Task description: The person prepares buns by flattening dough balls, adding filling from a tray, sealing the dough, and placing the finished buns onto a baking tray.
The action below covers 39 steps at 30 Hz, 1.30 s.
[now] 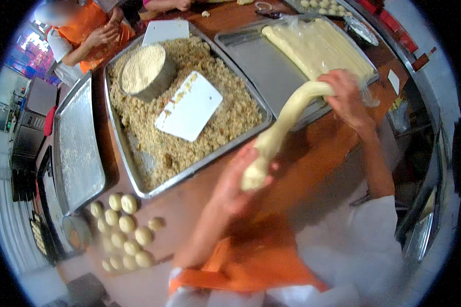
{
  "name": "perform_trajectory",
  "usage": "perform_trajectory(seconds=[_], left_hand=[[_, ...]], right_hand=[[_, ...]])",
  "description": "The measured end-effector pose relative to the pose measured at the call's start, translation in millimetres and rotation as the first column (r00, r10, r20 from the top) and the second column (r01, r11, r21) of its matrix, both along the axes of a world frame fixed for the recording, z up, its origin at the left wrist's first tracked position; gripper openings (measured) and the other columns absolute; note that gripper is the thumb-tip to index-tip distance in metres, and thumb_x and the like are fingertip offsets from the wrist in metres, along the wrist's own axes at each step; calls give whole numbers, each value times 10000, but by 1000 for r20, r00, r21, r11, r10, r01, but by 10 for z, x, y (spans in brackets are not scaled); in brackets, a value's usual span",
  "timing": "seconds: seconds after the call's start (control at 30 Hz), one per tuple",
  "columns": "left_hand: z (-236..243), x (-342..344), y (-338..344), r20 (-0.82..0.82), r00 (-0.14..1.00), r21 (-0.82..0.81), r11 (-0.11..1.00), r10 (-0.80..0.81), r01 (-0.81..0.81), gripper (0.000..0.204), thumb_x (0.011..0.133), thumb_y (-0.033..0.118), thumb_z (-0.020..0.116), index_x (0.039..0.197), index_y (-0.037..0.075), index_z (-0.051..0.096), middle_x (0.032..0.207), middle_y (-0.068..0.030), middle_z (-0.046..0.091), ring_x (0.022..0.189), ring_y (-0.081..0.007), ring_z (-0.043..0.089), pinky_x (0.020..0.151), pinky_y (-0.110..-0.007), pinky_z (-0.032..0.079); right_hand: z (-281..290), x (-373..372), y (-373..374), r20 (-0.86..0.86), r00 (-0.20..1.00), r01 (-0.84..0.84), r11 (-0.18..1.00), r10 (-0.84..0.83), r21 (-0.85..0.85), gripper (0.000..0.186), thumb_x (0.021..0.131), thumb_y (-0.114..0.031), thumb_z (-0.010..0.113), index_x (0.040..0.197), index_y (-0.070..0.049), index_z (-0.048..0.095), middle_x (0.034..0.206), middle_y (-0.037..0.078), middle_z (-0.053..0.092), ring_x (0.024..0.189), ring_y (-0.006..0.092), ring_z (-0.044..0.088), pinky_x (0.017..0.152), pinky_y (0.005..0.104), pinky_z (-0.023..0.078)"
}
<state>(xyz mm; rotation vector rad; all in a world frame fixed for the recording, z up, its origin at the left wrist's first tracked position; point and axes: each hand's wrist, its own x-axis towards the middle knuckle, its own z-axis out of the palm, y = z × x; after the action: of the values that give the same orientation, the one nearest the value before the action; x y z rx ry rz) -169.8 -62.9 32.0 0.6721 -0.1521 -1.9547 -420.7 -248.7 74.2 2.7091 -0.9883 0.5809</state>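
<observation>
A long pale rope of dough (287, 120) hangs between my hands over the wooden table. My left hand (241, 181) wraps round its lower end, a little blurred, and my right hand (343, 97) grips its upper end above a metal tray (246, 64). In that tray lies a thick sheet of dough strips (317, 46) under clear plastic. Beside it, a large tray (127, 163) holds crumbly filling, with a metal bowl of pale crumbs (143, 66) and white scrapers (189, 105) on it. Several small dough rounds (127, 222) sit at the lower left.
A long floured metal tray (77, 143) is at the left, near a metal container (72, 230). A person in an orange apron (89, 30) stands across the table, and another person's hand (182, 5) shows at the top. A tray of dough balls (320, 6) is at the back right.
</observation>
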Motion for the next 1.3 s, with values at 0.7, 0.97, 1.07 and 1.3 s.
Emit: perform_trajectory(seconds=[0.7,0.97,1.07,1.3], left_hand=[[-555,915,1897,959,-175,-205,972,223,119,431,785,30,591,1199,17,469,1240,-102,455,1072,-208,482,927,-316,387],[242,901,1756,858,166,-485,873,487,-52,329,755,20,611,1079,-6,560,1139,-124,541,1082,-236,487,927,-354,385],[-32,1044,1790,925,174,-307,935,337,-178,347,760,18,611,1100,-6,544,1139,-124,541,1078,-234,488,920,-358,389],[-701,1008,1804,984,119,-122,988,133,-95,328,782,32,593,1105,8,537,1127,-97,536,1017,-199,514,883,-322,409]], right_hand=[[-719,-70,943,-38,947,-204,688,319,696,535,676,-99,678,1176,-97,487,1158,129,440,1112,305,396,946,410,331],[-71,-444,991,-41,995,-62,886,91,459,387,663,-9,616,1041,-80,564,993,104,488,963,294,477,855,368,394],[-255,-818,799,121,984,13,728,-131,685,398,715,-105,649,1095,-75,535,1047,74,515,961,229,506,837,342,426],[-1167,-1966,-371,238,-140,-499,276,-961,822,258,777,-207,634,937,-28,537,937,95,570,823,189,560,688,309,490]])
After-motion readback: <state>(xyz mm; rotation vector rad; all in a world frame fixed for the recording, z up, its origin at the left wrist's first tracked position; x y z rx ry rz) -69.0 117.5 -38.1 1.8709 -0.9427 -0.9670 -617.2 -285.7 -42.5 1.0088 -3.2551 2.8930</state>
